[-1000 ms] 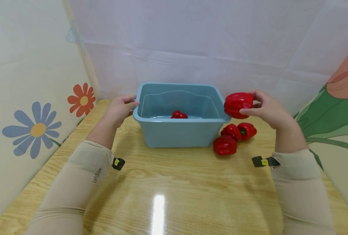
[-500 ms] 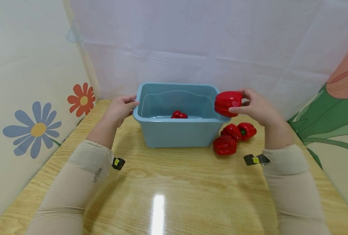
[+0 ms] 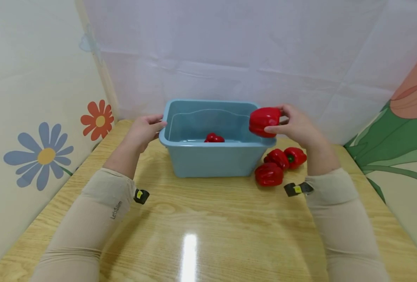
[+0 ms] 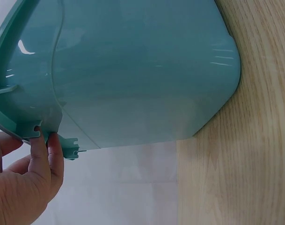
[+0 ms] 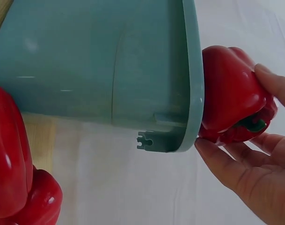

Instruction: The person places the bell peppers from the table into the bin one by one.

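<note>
A blue plastic bin (image 3: 212, 160) stands on the wooden table, with red bell peppers (image 3: 214, 138) partly visible on its floor. My left hand (image 3: 144, 131) grips the bin's left rim; in the left wrist view the fingers (image 4: 39, 157) curl under the rim by a small bracket. Over the bin's right rim, my right hand (image 3: 298, 125) holds a red bell pepper (image 3: 264, 121) between thumb and fingers. The right wrist view shows that pepper (image 5: 231, 93) just above the rim, its green stem facing the palm.
Several red bell peppers (image 3: 269, 174) lie on the table against the bin's right side. A white sheet (image 3: 212, 51) hangs behind the bin. Flower-printed panels (image 3: 39, 98) stand at both sides. The wooden tabletop (image 3: 226, 227) stretches in front of the bin.
My right hand has moved left with the bell pepper, from beside the bin's right rim to over it. My left hand and the bin have stayed in place.
</note>
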A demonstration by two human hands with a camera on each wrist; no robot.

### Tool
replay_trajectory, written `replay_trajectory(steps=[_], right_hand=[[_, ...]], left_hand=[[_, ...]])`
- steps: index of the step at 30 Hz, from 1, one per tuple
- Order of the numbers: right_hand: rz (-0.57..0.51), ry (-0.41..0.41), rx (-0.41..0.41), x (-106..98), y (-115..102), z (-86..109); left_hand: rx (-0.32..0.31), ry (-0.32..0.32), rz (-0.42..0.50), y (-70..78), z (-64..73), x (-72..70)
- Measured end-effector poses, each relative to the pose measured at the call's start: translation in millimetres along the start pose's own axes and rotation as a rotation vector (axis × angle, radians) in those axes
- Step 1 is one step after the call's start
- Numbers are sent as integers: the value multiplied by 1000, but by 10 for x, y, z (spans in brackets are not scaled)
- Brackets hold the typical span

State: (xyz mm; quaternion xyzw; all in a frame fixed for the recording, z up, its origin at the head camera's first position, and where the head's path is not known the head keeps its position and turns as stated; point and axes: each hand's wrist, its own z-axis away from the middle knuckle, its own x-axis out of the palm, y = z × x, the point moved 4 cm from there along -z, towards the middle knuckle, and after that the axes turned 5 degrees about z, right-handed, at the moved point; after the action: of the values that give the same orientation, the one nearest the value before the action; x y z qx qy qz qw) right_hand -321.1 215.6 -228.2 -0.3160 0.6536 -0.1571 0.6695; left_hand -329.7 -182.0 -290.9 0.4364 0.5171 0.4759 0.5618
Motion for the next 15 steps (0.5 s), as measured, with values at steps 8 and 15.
replay_trajectory(steps=[8,15], right_hand=[[-21,-28,-4,94,-7,-64],[-20,-32,-4,125,-32,-82]], left_hand=[[-1,1,7,-9,-10,-6],[7,1,12,-9,-8,-14]])
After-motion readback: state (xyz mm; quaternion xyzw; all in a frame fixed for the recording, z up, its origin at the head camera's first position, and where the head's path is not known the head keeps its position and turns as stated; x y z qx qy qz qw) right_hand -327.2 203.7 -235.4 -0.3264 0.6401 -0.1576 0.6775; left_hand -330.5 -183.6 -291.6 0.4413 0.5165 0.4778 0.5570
